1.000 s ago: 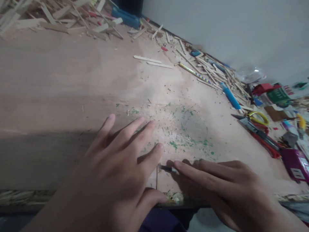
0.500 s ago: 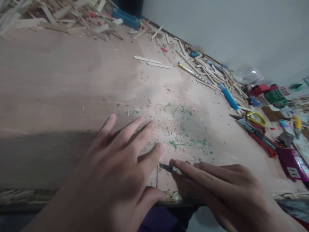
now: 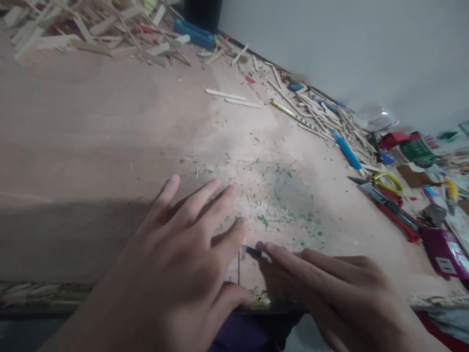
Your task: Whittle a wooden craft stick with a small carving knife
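Observation:
My left hand (image 3: pixel 190 254) lies palm down near the table's front edge, its fingers spread; what is beneath the palm is hidden. My right hand (image 3: pixel 340 283) grips a craft knife (image 3: pixel 259 254), the short blade pointing left with its tip just beside my left index finger. Under the blade runs a thin dark line (image 3: pixel 239 271) toward the front edge; whether it is a cut or a strip I cannot tell. Green and dark shavings (image 3: pixel 264 220) are scattered over the wooden tabletop (image 3: pixel 110 117) past my fingertips.
Popsicle sticks (image 3: pixel 110 29) pile up at the back left, with more along the wall. A patterned pencil (image 3: pixel 293 115) and a blue tube-like item (image 3: pixel 346 149) lie at the right. Scissors with a yellow handle (image 3: pixel 388 182), red-handled pliers (image 3: pixel 399 215) and a purple box (image 3: pixel 443 252) sit further right.
The view has shifted slightly, so the table items sit a little lower and further right. Both hands stay nearly in place, and the knife tip has barely moved.

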`<state>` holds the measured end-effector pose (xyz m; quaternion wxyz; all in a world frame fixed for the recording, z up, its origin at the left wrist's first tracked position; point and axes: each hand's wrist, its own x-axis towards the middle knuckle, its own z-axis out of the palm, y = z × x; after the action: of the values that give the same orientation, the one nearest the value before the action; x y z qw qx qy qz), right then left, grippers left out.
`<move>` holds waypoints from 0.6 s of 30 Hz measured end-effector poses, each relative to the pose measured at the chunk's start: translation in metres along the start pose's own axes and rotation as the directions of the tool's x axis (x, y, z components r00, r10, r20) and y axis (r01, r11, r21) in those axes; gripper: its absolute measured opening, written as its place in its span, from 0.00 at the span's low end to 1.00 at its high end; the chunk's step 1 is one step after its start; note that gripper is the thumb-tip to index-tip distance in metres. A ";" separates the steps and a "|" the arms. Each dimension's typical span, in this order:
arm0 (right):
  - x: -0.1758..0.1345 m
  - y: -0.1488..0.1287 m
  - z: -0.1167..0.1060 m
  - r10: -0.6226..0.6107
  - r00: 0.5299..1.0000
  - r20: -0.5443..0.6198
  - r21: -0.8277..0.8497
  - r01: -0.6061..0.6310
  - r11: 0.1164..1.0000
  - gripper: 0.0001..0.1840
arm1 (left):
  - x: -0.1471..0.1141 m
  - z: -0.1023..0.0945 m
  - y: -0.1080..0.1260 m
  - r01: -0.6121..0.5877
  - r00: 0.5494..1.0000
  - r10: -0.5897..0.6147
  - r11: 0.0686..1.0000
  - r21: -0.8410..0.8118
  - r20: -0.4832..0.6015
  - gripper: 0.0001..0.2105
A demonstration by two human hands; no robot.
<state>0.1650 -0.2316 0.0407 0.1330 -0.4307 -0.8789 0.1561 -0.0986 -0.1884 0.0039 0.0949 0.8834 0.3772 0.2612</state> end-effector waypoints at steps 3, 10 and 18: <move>0.003 0.001 0.007 0.079 0.996 -0.035 0.189 -0.071 0.979 0.22 | 0.001 0.000 0.001 0.006 1.000 -0.006 1.000 -0.002 -0.001 0.20; 0.003 0.010 0.004 0.014 1.000 -0.005 0.103 -0.014 0.995 0.23 | 0.002 -0.001 0.000 0.009 1.000 -0.009 1.000 0.007 -0.026 0.20; 0.006 0.014 -0.006 -0.009 1.000 0.024 0.080 0.007 0.997 0.20 | -0.003 0.000 0.001 0.005 0.999 -0.007 0.999 -0.052 -0.039 0.22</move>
<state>0.1739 -0.2179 0.0413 0.1400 -0.4194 -0.8753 0.1959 -0.0992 -0.1912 0.0033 0.1112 0.8743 0.3747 0.2878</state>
